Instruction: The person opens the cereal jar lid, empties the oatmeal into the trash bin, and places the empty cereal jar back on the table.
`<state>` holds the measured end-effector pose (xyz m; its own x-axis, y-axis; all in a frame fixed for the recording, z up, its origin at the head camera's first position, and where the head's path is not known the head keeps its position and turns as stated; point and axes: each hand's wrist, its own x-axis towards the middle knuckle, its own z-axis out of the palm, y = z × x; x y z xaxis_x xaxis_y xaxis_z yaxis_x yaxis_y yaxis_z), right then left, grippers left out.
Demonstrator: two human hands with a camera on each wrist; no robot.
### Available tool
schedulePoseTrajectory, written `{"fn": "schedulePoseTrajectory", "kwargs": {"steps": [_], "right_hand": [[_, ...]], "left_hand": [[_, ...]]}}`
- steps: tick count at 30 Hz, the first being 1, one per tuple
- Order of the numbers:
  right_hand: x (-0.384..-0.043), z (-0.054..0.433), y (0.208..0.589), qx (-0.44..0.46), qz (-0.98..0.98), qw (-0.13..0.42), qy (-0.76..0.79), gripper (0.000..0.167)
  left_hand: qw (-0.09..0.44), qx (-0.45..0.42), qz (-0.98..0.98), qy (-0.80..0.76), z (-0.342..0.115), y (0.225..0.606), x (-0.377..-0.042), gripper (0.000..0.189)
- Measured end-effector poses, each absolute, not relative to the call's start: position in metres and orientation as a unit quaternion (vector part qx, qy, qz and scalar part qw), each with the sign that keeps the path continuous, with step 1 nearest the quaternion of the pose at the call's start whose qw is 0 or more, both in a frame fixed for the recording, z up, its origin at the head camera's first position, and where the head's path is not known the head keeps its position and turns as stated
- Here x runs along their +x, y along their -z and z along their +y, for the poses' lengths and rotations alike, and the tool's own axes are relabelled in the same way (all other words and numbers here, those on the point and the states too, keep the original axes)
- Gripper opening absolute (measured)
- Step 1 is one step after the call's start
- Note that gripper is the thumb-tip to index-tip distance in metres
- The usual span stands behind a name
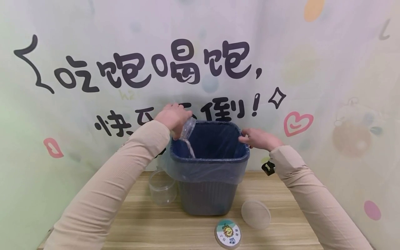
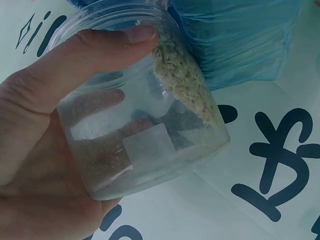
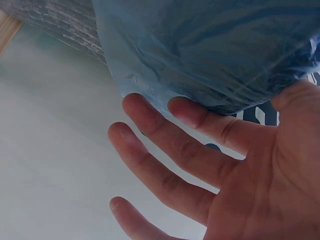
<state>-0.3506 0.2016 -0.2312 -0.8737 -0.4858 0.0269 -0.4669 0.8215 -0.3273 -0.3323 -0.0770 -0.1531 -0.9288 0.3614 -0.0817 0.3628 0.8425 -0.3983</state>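
My left hand (image 1: 173, 118) grips a clear plastic jar (image 1: 189, 128), tipped over the back left of a dark blue trash bin (image 1: 208, 199). Pale beige, flaky grains (image 1: 190, 150) stream from its mouth into the bin. In the left wrist view, more grains (image 2: 182, 80) lie along one side of the jar, and the thumb presses near its neck. A thin bluish liner bag (image 1: 207, 172) folds over the bin's rim. At the right of that rim, my right hand (image 1: 260, 138) pinches the edge; its thumb tip is hidden in the right wrist view, its other fingers spread outside.
A second clear jar (image 1: 163, 191) stands on the wooden table (image 1: 140, 225), left of the bin. In front of the bin lie a round printed lid (image 1: 228, 233) and a plain pale disc (image 1: 256, 214). A printed wall sheet (image 1: 200, 21) hangs close behind.
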Motion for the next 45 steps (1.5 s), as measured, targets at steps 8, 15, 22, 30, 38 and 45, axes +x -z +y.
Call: {"fn": "schedulePoseTrajectory", "kwargs": {"steps": [8,15,22,30,38,45], "right_hand": [[-0.3507,0.2005,0.2306,-0.25,0.954,0.03,0.163,0.022],[-0.3514,0.2003,0.2305,-0.25,0.954,0.033,0.162,0.022],[-0.3511,0.1997,0.23,-0.25,0.954,0.033,0.165,0.022],[-0.3507,0.2011,0.2302,-0.253,0.952,0.033,0.169,0.022],[-0.3506,0.2009,0.2304,-0.258,0.95,0.032,0.172,0.024],[-0.3505,0.202,0.2306,-0.258,0.949,0.038,0.178,0.024]], "left_hand": [[0.002,0.188,0.96,0.207,-0.078,0.1533,-0.3325,0.08],[0.0,0.188,0.96,0.207,-0.0776,0.154,-0.3312,0.081],[-0.001,0.185,0.96,0.208,-0.0776,0.1537,-0.3304,0.083],[-0.001,0.181,0.958,0.222,-0.0747,0.1558,-0.3309,0.083],[-0.004,0.188,0.955,0.231,-0.0735,0.1564,-0.3297,0.08],[-0.003,0.187,0.954,0.234,-0.0726,0.1568,-0.3296,0.078]]}}
